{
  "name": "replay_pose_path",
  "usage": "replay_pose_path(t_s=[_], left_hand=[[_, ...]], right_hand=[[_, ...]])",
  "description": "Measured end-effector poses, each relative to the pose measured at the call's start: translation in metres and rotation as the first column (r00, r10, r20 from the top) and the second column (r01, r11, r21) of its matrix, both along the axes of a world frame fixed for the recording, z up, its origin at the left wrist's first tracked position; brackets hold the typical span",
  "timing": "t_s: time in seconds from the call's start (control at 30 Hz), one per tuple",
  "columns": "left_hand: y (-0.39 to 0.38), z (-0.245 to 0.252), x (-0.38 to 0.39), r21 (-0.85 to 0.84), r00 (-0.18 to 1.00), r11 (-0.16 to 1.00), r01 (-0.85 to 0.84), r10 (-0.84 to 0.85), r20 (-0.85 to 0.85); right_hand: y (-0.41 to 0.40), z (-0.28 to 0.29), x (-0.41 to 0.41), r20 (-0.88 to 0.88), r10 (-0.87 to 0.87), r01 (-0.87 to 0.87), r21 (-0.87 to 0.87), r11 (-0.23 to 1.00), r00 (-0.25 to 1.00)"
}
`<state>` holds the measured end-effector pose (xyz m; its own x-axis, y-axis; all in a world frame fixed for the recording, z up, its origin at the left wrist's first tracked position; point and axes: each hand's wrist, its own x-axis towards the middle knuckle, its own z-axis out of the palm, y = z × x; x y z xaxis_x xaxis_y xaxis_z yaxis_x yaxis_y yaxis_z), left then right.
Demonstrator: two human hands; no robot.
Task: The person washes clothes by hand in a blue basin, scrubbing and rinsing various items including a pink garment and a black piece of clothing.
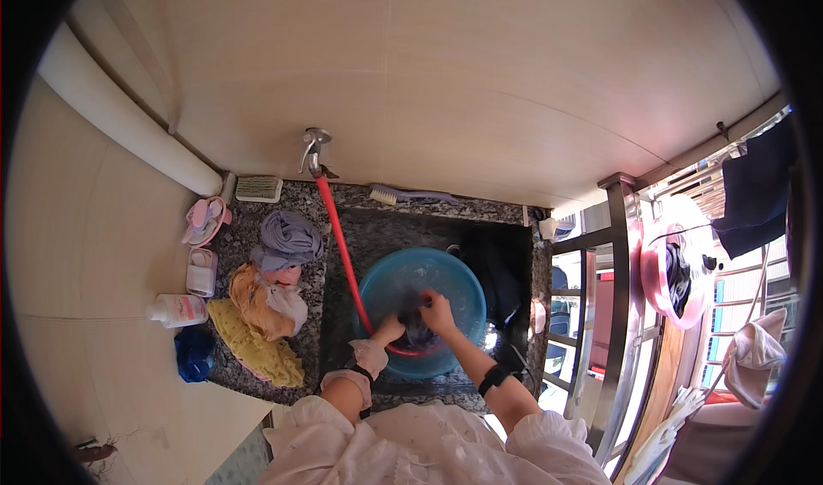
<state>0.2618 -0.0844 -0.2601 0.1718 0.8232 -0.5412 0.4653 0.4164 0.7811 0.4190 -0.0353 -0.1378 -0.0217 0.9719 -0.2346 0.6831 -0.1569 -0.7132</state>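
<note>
A blue plastic basin (421,266) with water in it stands in the dark stone sink (350,228). My right hand (439,311) pinches a dark wet cloth (415,327) above the basin's middle. At the cloth's left edge is my left hand (389,331), its fingertips partly hidden against the fabric. A red hose (339,234) runs from the wall tap (314,151) down into the basin and curves beneath the cloth. Black fabric (492,273) lies in the sink to the right of the basin.
Left on the granite counter lie grey cloth (290,239), orange cloth (257,302) and yellow cloth (257,343), near a white bottle (179,310). A purple-handled brush (415,196) and a scrubbing brush (258,189) rest along the wall. Metal railing (627,279) borders the right; a pink basin (656,279) lies beyond.
</note>
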Motion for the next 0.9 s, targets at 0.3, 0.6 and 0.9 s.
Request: replay_pose_path(t_s=[0.3, 0.6, 0.9], left_hand=[[0.006, 0.03, 0.005, -0.082, 0.911, 0.908, -0.411, 0.411, -0.024], [0.03, 0.067, 0.022, -0.641, 0.468, 0.652, -0.404, 0.75, 0.468], [0.027, 0.066, -0.001, -0.038, 0.603, 0.608, -0.793, 0.792, 0.098]], right_hand=[[-0.025, -0.069, 0.003, 0.459, -0.262, 0.42, -0.287, 0.861, 0.849], [-0.016, 0.016, -0.044, -0.33, -0.185, 0.108, -0.237, 0.965, 0.926], [0.004, -0.041, 0.035, 0.541, -0.165, 0.273, -0.125, 0.954, 0.825]])
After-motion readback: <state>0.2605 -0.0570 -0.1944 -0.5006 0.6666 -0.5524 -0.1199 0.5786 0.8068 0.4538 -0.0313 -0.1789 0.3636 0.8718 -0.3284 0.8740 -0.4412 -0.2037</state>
